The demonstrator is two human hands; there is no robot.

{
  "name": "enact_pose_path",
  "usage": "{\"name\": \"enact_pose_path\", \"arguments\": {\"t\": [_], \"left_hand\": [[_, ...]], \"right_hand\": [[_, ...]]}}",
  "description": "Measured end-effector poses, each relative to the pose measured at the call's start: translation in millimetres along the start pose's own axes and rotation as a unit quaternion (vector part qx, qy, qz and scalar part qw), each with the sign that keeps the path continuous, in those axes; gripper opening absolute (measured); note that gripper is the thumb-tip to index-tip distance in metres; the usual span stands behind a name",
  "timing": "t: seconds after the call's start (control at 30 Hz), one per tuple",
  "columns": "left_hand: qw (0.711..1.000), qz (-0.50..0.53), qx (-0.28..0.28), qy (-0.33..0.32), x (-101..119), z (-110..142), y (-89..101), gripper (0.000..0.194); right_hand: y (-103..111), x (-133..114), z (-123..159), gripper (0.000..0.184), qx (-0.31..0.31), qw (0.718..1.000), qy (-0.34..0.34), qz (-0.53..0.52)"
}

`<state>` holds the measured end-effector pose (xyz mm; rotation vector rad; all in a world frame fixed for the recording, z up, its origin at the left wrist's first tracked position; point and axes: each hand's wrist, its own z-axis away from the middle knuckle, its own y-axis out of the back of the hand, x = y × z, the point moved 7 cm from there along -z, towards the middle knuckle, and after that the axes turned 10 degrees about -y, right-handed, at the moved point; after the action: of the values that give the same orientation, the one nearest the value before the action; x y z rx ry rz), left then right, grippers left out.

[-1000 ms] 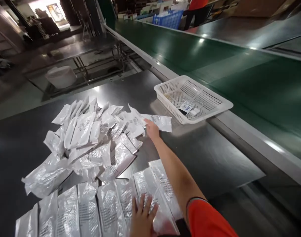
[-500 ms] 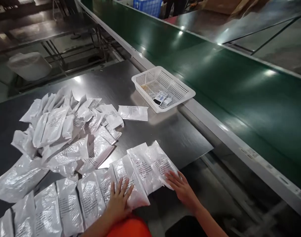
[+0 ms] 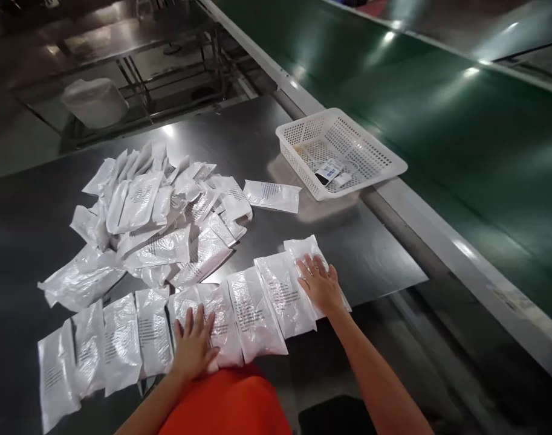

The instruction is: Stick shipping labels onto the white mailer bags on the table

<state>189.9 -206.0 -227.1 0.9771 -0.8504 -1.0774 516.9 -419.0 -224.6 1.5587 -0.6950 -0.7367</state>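
Pkts (image 3: 255,314) line near side of steel table (image 3: 370,254). L hand (image 3: 191,347), open, rests mid-row; R hand (image 3: 321,289), open & flat, now covers rightmost pkt. Pile (image 3: 139,199) far left; loose pkt (image 3: 272,197) btwn pile & perforated basket (image 3: 298,170), far right.

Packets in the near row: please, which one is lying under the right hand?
The packet at the row's far right end. Only this one has the right hand spread over it; the left hand is nearer the row's middle.
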Motion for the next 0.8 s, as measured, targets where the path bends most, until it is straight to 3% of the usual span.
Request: {"name": "enact_pose_path", "arguments": {"t": [0.13, 0.3, 0.37, 0.47, 0.63, 0.73, 0.8], "left_hand": [[0.998, 0.022, -0.049, 0.030, -6, -4, -6.0, 0.080], [0.998, 0.040, 0.052, -0.024, 16, -15, 18.3, 0.074], [0.995, 0.035, 0.068, -0.059, 25, -27, 23.5, 0.077], [0.995, 0.039, 0.047, -0.082, 30, -50, 19.1, 0.082], [0.998, 0.044, 0.022, -0.029, 31, -78, 4.0, 0.088], [0.998, 0.056, 0.027, -0.024, 31, -82, 7.9, 0.085], [0.996, 0.067, 0.048, -0.042, 27, -72, 18.9, 0.078]], "right_hand": [[2, 19, 12, 0.048, -0.014, 0.999, 0.001, 0.035], [10, 21, -3, 0.042, 0.006, 1.000, 0.013, 0.010], [4, 15, -17, 0.046, 0.020, 1.000, -0.013, -0.007], [-16, 7, -26, 0.051, 0.024, 0.999, -0.043, -0.017], [-36, 13, -29, 0.057, 0.004, 0.998, -0.055, -0.028], [-28, 13, -31, 0.063, -0.039, 0.996, -0.076, -0.036], [-10, -2, -22, 0.064, -0.023, 0.994, -0.098, -0.043]]}}
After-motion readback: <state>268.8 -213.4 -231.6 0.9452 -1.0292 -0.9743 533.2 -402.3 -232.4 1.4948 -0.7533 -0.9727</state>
